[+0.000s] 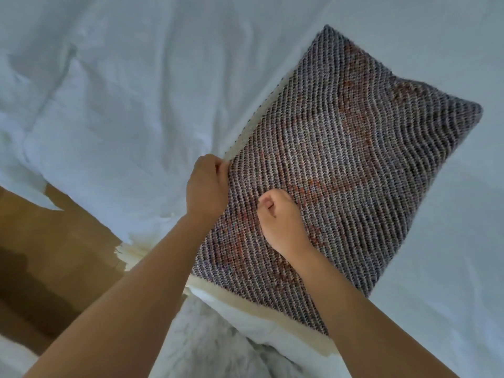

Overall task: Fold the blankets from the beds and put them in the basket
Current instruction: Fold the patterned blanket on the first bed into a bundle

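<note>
A grey woven blanket [354, 148] with rust-coloured patches and a cream underside lies folded into a thick rectangle on the white bed [122, 91]. My left hand [208, 186] grips its left edge, fingers curled round the cream border. My right hand [281, 219] sits on the blanket's top face near its lower left part, fingers curled tight into the weave. Both forearms reach in from the bottom of the view. No basket is in view.
Rumpled white bedding covers most of the view. A cream fringe [128, 255] hangs at the bed's edge by my left forearm. A fluffy white throw [207, 339] lies below the blanket. Brown wooden floor [54, 255] shows at the lower left.
</note>
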`<state>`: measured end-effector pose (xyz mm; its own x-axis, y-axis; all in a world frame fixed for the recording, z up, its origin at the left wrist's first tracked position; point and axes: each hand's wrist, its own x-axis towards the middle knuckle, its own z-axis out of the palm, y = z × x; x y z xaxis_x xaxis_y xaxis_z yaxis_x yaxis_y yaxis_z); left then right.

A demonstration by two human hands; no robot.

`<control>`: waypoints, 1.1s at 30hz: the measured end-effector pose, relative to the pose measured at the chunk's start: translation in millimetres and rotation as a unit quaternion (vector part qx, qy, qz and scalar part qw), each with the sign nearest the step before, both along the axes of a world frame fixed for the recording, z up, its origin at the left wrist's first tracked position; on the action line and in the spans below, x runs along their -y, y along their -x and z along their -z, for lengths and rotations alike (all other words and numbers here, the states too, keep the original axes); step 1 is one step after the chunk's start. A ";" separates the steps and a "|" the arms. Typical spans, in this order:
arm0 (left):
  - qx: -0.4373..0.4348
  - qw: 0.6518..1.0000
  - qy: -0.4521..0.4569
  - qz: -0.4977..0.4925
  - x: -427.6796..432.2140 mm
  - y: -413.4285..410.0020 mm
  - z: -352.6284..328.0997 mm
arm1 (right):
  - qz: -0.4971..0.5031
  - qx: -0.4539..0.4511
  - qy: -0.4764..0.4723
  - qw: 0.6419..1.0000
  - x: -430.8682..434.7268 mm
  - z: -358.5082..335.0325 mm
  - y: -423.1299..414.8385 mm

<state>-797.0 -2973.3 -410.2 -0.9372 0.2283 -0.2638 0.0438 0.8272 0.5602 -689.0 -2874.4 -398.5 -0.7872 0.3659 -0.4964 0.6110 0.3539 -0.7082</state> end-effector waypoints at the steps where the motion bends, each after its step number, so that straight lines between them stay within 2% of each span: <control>1: -0.001 0.999 0.019 -0.027 -2.5 -0.4 0.5 | -0.005 0.001 -0.003 1.000 -6.0 -0.6 -0.4; 4: 0.083 0.989 0.103 -0.069 -5.5 -2.1 9.8 | -0.006 0.002 -0.023 1.000 -30.4 0.6 1.0; 6: 0.111 0.984 0.125 -0.059 -9.8 0.4 12.4 | -0.007 0.012 -0.031 0.999 -46.3 2.1 3.6; 9: 0.046 0.990 0.131 -0.014 -25.0 11.1 5.2 | -0.014 0.024 -0.040 0.999 -66.6 4.6 5.9; 13: -0.030 0.983 0.118 0.136 -56.3 31.6 -6.0 | -0.026 0.016 -0.115 0.993 -102.3 10.2 8.2; 16: -0.063 0.953 0.126 0.270 -102.2 50.2 -11.1 | -0.016 -0.011 -0.204 0.979 -135.8 12.1 13.6; 20: -0.113 0.880 0.162 0.432 -173.3 71.5 -10.6 | -0.023 0.003 -0.269 0.963 -176.7 13.8 23.4; 22: -0.127 0.865 0.163 0.457 -210.1 83.0 -9.4 | -0.014 0.029 -0.282 0.959 -199.7 18.7 28.0; 25: -0.147 0.861 0.157 0.461 -251.6 99.8 -7.8 | 0.005 0.055 -0.292 0.955 -233.0 22.7 36.1; 30: -0.181 0.817 0.187 0.514 -292.1 131.1 -4.4 | 0.024 0.072 -0.336 0.939 -295.5 20.6 46.5; 33: -0.176 0.781 0.163 0.576 -302.6 141.5 -0.5 | -0.016 0.063 -0.269 0.961 -318.5 9.3 48.0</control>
<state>-938.5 -2670.7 -409.7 -0.1864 0.9488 -0.2551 0.9687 0.2208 0.1135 -737.0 -2555.9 -407.8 -0.7479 0.5734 -0.3346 0.6632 0.6673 -0.3389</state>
